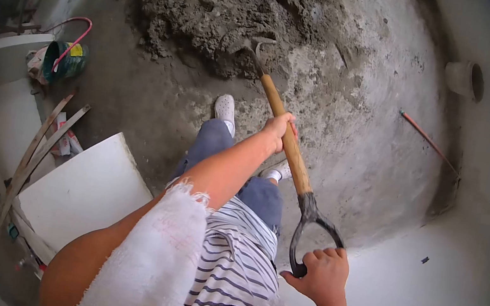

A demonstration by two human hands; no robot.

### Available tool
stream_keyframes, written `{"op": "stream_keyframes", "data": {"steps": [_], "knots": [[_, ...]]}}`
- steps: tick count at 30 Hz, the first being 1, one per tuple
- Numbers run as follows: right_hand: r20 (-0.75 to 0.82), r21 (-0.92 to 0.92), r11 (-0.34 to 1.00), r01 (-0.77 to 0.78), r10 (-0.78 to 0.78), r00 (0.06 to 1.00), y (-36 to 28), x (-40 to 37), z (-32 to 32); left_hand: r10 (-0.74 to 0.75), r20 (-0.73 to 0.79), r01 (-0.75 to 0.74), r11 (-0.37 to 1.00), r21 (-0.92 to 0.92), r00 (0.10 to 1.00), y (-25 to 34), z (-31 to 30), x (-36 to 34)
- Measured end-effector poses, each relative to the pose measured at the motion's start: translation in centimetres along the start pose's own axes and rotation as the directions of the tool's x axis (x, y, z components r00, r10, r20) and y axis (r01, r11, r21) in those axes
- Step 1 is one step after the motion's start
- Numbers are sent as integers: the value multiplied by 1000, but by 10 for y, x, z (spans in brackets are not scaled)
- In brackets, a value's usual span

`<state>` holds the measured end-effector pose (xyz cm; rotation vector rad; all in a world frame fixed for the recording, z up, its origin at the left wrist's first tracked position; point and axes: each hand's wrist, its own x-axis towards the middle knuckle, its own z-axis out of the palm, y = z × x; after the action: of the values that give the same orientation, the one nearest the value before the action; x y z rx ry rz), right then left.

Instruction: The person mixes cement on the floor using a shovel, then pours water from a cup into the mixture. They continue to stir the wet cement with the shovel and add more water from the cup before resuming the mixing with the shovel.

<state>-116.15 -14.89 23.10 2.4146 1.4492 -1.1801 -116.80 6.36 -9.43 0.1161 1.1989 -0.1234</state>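
Observation:
A shovel [276, 103] with a wooden shaft and a black D-shaped handle [306, 217] slants across the middle of the head view. My left hand [280, 128] is wrapped round the wooden shaft about halfway along. At the near end, my right hand [323, 273] grips the crossbar of the black handle. The metal end of the shovel [261, 41] reaches the near edge of a heap of wet grey mortar [216, 14]; its blade is mostly hidden there.
On the left lie a dark green bucket [70, 61], white panels [85, 188] and wooden strips [40, 152]. A pale bucket [463, 79] and a thin reddish rod [425, 138] are by the right wall. My feet in white clogs [224, 109] stand near the mortar.

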Motion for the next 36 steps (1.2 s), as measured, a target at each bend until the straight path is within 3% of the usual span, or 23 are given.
{"op": "stream_keyframes", "data": {"steps": [7,11,13,14,16,17,18,19,21,24,28,30,31,32,34,36], "knots": [[67,26,997,-70,68,995,141,-114,223,67,4,-66,982,179,998,-169,36,-19],[240,90,994,-62,39,970,178,-106,285,148,116,-182,903,389,982,-208,43,-1],[314,150,989,-4,-44,949,189,-92,301,170,60,-177,841,511,984,-213,42,38],[311,162,987,-5,-46,949,193,-80,303,193,13,-159,771,617,981,-214,39,66],[275,300,954,-9,-78,958,198,-52,297,332,-207,-131,760,637,920,-209,36,125],[-28,415,910,28,-18,999,196,-39,276,305,-222,-90,750,656,926,-201,42,138],[-19,426,904,22,-15,1000,202,-37,271,273,-240,-44,740,671,932,-197,50,146],[-38,528,849,-22,50,998,205,-38,268,263,-247,-27,734,679,933,-197,55,155],[-140,721,692,-20,173,975,211,-36,260,156,-99,-92,880,466,983,-198,65,172],[-100,768,638,-60,211,972,218,-37,243,92,-43,-67,915,399,995,-196,69,181],[-171,855,518,26,235,957,220,-57,229,142,-104,-83,896,437,984,-199,83,180],[-186,922,385,-21,493,850,218,-84,233,227,-163,-99,821,562,960,-213,104,160],[-133,952,300,-57,577,806,217,-98,233,172,-151,-54,813,580,973,-225,108,149],[-134,954,294,-52,577,805,218,-109,233,158,-148,-50,830,556,976,-238,108,138],[147,960,-274,63,679,720,220,-126,233,98,-148,0,834,551,984,-264,102,129],[166,931,-344,122,698,696,226,-132,245,56,-155,43,821,569,986,-287,86,135]]}}
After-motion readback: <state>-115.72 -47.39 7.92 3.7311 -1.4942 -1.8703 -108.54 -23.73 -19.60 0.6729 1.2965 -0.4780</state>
